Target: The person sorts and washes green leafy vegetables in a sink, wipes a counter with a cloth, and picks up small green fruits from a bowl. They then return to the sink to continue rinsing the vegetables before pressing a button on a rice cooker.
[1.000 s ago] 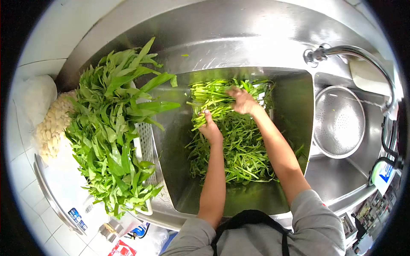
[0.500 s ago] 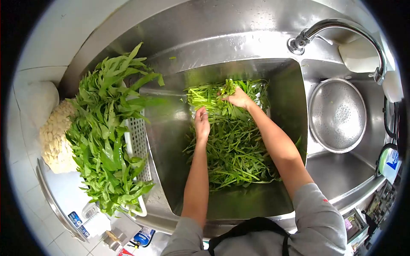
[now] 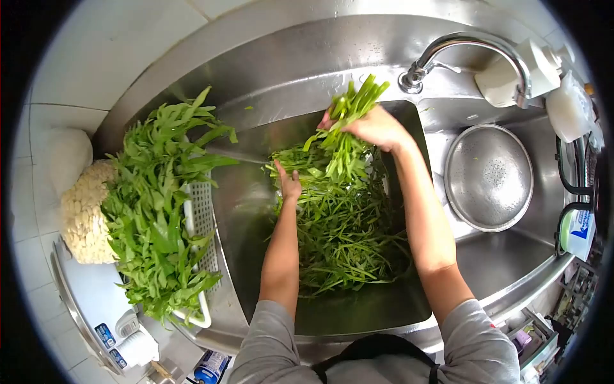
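Note:
A bunch of water spinach [image 3: 348, 153] is gripped in my right hand [image 3: 377, 130], raised above the far side of the large sink, its cut stems pointing up and its leaves hanging down. My left hand [image 3: 290, 184] is at the left edge of the loose water spinach [image 3: 345, 243] in the sink basin. Its fingers are apart, touching or just beside the stems there; the greens partly hide the fingertips. More loose leaves and stems spread over the middle of the basin [image 3: 246, 217].
Left of the basin, a white perforated basket [image 3: 203, 217] holds a tall heap of leafy greens [image 3: 157, 211]. A pale knobbly bundle [image 3: 86, 214] stands behind it. On the right are a curved faucet [image 3: 473, 41], a metal colander [image 3: 489, 178] in a smaller sink, and a sponge pack [image 3: 577, 230].
My right hand has lifted a bunch of water spinach up and away from the pile, turning its stems upward. My left hand has shifted slightly left. The view has shifted a little.

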`<state>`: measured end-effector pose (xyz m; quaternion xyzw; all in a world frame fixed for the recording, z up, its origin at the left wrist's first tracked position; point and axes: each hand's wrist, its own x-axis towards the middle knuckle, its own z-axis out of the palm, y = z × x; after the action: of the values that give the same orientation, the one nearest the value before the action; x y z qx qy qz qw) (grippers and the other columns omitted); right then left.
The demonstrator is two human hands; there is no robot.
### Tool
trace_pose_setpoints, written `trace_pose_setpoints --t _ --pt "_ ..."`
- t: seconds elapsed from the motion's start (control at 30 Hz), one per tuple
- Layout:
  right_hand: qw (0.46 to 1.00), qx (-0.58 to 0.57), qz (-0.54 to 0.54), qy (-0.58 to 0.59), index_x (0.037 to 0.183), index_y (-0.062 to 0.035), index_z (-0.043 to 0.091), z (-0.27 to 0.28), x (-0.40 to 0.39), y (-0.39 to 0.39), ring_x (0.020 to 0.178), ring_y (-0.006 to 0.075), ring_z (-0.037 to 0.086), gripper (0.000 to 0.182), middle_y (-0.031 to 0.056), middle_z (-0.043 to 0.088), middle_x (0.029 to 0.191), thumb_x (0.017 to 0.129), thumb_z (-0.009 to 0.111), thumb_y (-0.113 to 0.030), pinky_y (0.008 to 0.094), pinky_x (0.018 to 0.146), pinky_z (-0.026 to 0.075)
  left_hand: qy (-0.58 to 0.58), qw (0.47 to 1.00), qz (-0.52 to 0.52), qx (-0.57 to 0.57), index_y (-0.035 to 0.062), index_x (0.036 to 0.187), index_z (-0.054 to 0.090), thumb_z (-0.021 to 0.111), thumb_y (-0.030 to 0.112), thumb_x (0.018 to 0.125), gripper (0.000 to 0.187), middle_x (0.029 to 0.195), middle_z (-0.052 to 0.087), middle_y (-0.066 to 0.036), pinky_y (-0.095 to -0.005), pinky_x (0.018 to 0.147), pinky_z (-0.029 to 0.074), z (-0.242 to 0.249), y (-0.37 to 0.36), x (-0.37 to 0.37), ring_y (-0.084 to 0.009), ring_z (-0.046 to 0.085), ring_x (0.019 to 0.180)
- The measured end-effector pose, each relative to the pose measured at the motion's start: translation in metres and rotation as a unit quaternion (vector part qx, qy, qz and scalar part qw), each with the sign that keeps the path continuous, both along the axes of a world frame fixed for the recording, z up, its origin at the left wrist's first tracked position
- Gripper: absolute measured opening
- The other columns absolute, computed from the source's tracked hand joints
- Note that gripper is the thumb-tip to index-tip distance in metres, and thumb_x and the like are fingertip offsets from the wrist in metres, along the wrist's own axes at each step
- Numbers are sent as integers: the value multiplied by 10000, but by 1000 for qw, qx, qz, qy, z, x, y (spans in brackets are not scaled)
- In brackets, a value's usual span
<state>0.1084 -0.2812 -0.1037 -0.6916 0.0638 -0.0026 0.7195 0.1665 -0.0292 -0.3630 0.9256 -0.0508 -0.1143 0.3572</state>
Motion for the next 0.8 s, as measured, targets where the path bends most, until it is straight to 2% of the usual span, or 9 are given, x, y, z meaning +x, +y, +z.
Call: trace_pose_setpoints --t 0.1,0.13,0.17,0.23,0.3,0.37,0.5,0.7,0.8 --pt "999 24 -25 24 938 23 581 37 -5 -10 861 175 606 222 105 629 901 743 629 -71 285 794 474 178 979 -19 101 197 1389 -134 445 214 905 755 902 619 -189 -419 583 442 77 4 -2 -271 544 581" --pt "998 10 -37 41 951 19 582 32 -1 -14 846 171 608 240 101 633 895 737 638 -73 280 783 475 68 981 -12 179 168 1395 195 523 295 871 631 638 619 -107 -420 512 418 98 2 -12 -248 532 478" --pt "997 -3 -50 59 964 15 582 26 1 -13 830 167 609 258 98 636 889 732 647 -75 276 772 477 65 982 -13 179 168 1395 195 523 295 871 631 638 619 -107 -420 512 418 120 0 -25 -248 532 478" --pt "988 -34 -124 87 991 4 580 26 -8 4 793 157 611 286 87 644 866 729 656 -81 271 747 481 34 990 -49 128 121 1150 558 571 369 829 406 647 615 -104 -393 529 434 215 -20 -55 -246 568 532" --pt "986 25 -132 101 932 0 624 4 -12 12 699 161 579 386 91 634 820 638 773 -199 305 648 481 81 992 -77 56 29 930 649 653 256 776 274 971 629 -148 -335 683 478 270 -42 -75 -200 610 762" --pt "977 55 -109 172 892 14 620 23 -24 25 649 166 571 377 98 627 778 634 783 -207 318 591 480 -89 980 -143 -109 27 1002 622 654 209 773 294 868 644 -135 -305 666 479 269 -53 -87 -182 604 717" --pt "968 -2 -115 222 854 7 619 50 -45 41 609 162 561 428 93 618 732 600 809 -281 317 560 477 -19 979 -185 -80 -2 937 607 607 79 787 170 774 643 -77 -272 631 470 274 -60 -87 -154 591 658" --pt "981 -72 -1 182 1113 -44 556 48 -69 22 1010 175 517 668 85 561 1118 625 763 -450 312 875 403 219 911 -260 -233 -30 903 603 587 60 813 129 758 609 -21 -196 636 437 300 -21 -67 -64 546 681" --pt "991 -49 -26 121 1087 -10 565 40 -79 23 911 173 545 685 93 592 981 641 732 -503 318 812 428 233 916 -292 -150 -9 914 614 583 101 819 149 794 621 -23 -210 671 437 328 -13 -65 -71 553 702"
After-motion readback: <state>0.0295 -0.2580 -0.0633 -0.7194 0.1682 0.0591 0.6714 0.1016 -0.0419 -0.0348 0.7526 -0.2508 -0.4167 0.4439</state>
